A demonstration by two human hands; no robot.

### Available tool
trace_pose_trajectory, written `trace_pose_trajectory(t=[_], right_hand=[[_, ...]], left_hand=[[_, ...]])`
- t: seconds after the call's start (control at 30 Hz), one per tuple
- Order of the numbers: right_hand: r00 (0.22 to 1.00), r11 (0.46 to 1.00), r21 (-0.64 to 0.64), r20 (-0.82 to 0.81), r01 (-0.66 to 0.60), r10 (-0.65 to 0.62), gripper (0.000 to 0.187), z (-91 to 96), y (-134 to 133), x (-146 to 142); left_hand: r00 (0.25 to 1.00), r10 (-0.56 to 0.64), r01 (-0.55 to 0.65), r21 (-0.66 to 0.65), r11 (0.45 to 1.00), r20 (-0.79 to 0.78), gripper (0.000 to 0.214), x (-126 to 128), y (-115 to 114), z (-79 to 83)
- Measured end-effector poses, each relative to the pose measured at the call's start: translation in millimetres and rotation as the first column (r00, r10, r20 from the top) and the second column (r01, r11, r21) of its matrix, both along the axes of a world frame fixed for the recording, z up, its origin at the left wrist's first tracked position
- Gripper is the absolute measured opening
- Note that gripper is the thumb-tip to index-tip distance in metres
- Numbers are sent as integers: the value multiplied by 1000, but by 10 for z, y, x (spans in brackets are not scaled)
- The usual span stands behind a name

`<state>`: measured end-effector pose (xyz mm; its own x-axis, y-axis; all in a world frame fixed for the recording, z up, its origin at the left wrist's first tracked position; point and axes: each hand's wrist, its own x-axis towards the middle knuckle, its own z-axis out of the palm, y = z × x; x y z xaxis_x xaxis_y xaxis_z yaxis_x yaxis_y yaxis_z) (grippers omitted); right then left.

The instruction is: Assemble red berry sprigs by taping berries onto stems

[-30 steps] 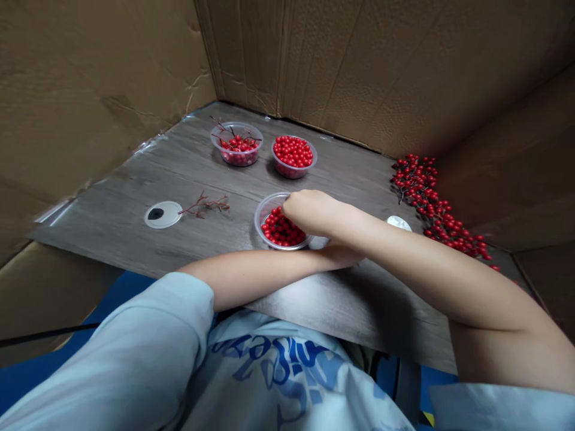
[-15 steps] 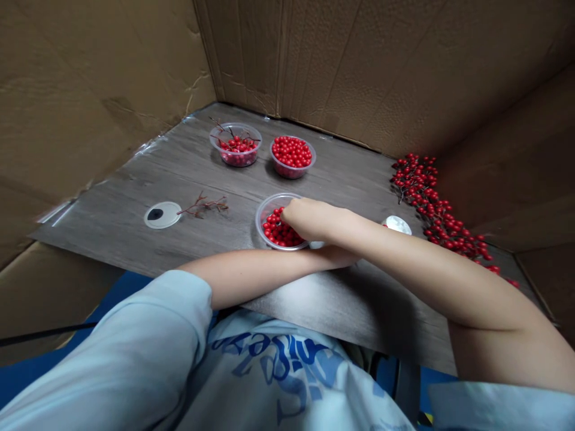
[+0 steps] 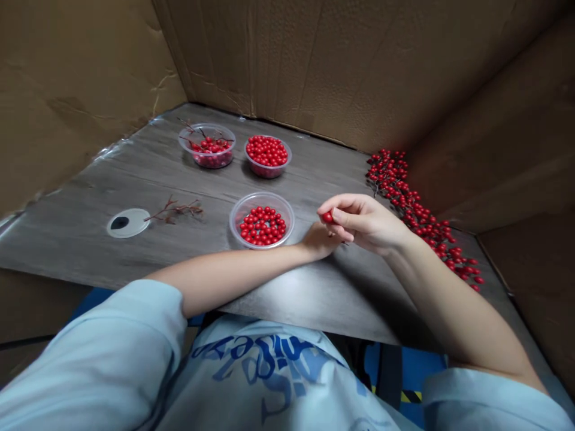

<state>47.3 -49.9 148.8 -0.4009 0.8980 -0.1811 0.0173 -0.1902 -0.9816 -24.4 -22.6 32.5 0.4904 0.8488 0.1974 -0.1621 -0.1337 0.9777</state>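
A red berry (image 3: 327, 216) is pinched between the thumb and fingers of my right hand (image 3: 366, 224), which is raised off the table. Just beyond and below it, partly covered by it, is my left hand (image 3: 320, 240). Thin brown bits of a twig (image 3: 344, 242) show at the left fingers, which seem closed on it; most of the twig is hidden. To the left of both hands is a clear plastic bowl (image 3: 234, 222) with loose red berries in its bottom. My left forearm lies along the near side of this bowl.
Behind stand a bowl of berries and twigs (image 3: 211, 157) and a fuller berry bowl (image 3: 268, 157). A white disc with a black spot (image 3: 135, 224) and a bare twig (image 3: 177, 209) lie left. Berry branches (image 3: 406, 200) line the right. Cardboard walls (image 3: 278, 66) enclose the table.
My right hand has left the near bowl and moved right, over beside my left hand, and now pinches a berry. The view has swung a little to the right.
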Motion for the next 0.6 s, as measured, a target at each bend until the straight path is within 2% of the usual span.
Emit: trace_pose_trajectory(t=[0.1,0.3,0.43,0.53,0.6], right_hand=[[993,997,-40,-97,63,-67,28,-95,-122,137],[940,964,-55,-215,259,-264,28,-257,-303,401],[910,946,-71,-257,318,-325,31,-344,-392,513],[890,916,7,-240,400,-387,29,-423,-418,583],[861,865,103,-209,492,-465,28,-493,-413,634]], left_hand=[[995,-101,101,-76,992,9,24,-33,-20,37],[994,-44,74,-313,947,101,9,-88,-68,108],[992,-25,71,-382,921,125,10,-99,-80,113],[990,-19,73,-391,917,140,9,-106,-77,93],[990,-26,80,-387,919,141,9,-118,-75,83]])
